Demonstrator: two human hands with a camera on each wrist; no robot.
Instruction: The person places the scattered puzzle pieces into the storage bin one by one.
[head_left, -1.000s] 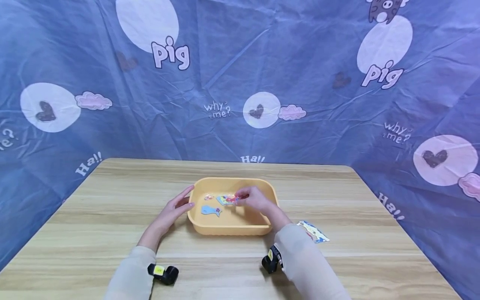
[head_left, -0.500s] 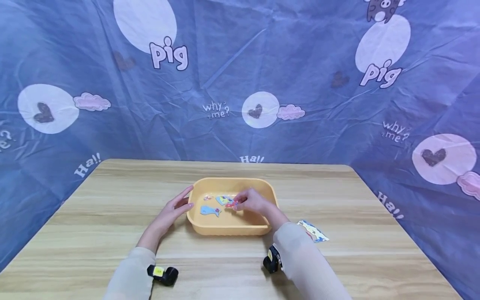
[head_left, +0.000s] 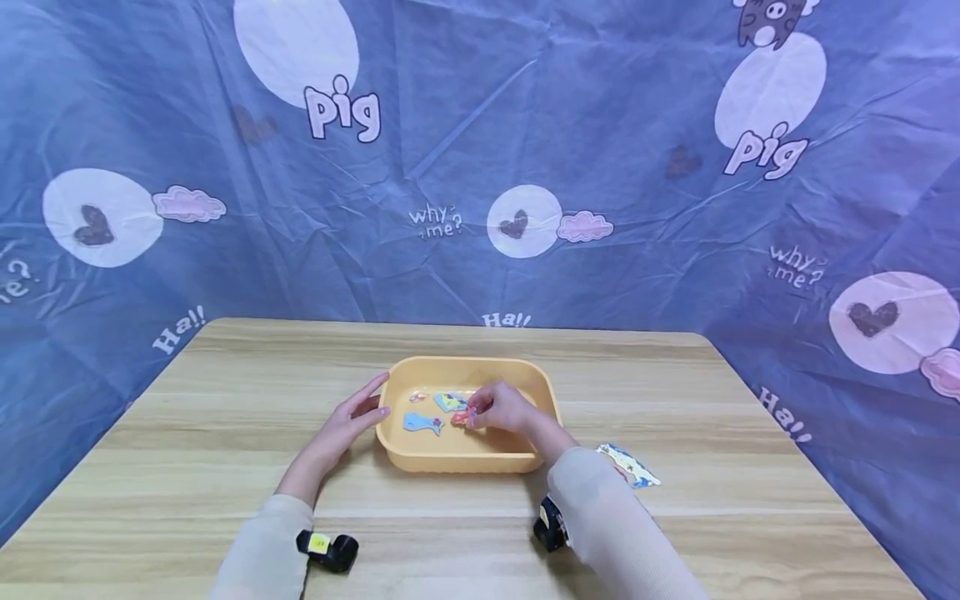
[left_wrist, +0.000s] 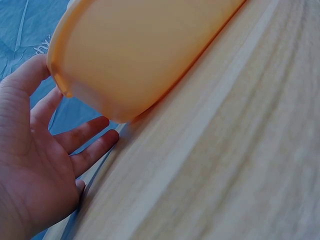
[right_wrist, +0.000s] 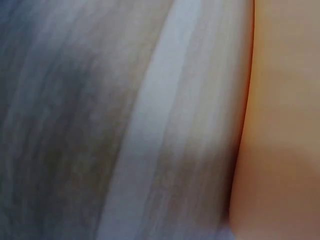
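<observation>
In the head view a yellow-orange plastic basin (head_left: 461, 462) stands on the wooden table. My left hand (head_left: 347, 427) touches the rim at its left end, thumb and forefinger apart, the other fingers fairly straight outside the wall. The left wrist view shows this hand (left_wrist: 42, 150) beside the basin wall (left_wrist: 130, 45). My right hand (head_left: 504, 407) reaches inside and pinches a small red flat piece (head_left: 461, 418), partly covered by the fingers. Left of it lies a light-blue whale-shaped piece (head_left: 422, 423). Behind are a blue-and-yellow piece (head_left: 448, 402) and a small pinkish piece (head_left: 418, 397).
A flat, colourful printed piece (head_left: 632, 467) lies on the table (head_left: 420, 533) right of the basin, near the right sleeve. A blue printed cloth (head_left: 450, 150) hangs behind the table. The right wrist view holds only tabletop and basin wall (right_wrist: 285, 115).
My right hand has moved the red piece slightly toward me and to the left, off the blue-and-yellow piece. My left hand stays at the rim.
</observation>
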